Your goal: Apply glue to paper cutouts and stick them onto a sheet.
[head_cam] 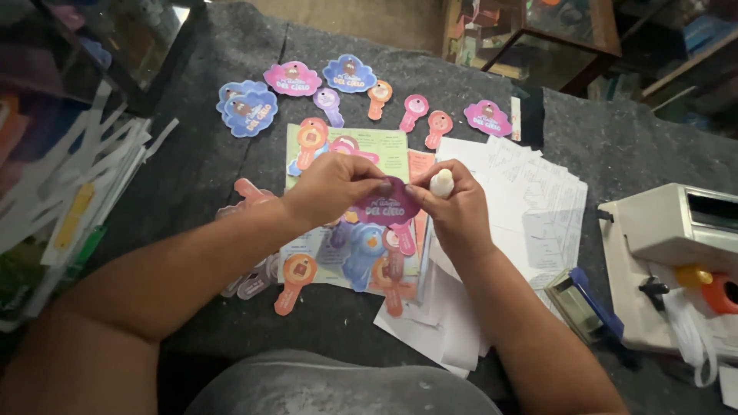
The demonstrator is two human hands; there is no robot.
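Observation:
My left hand (332,187) and my right hand (453,207) meet over the middle of a dark grey felt-covered table (200,154). Between them they pinch a purple cloud-shaped paper cutout (387,205) with pale lettering. My right hand also grips a small white glue bottle (441,183), its tip pointing up beside the cutout. Under my hands lies a green printed sheet (384,146) covered with orange, pink and blue lollipop-shaped cutouts (296,273).
More cloud and lollipop cutouts (292,78) lie in a row at the far side. White printed papers (530,200) fan out at right. A stapler (586,303) and a white machine (661,246) sit at right. Paper stacks (69,200) fill the left edge.

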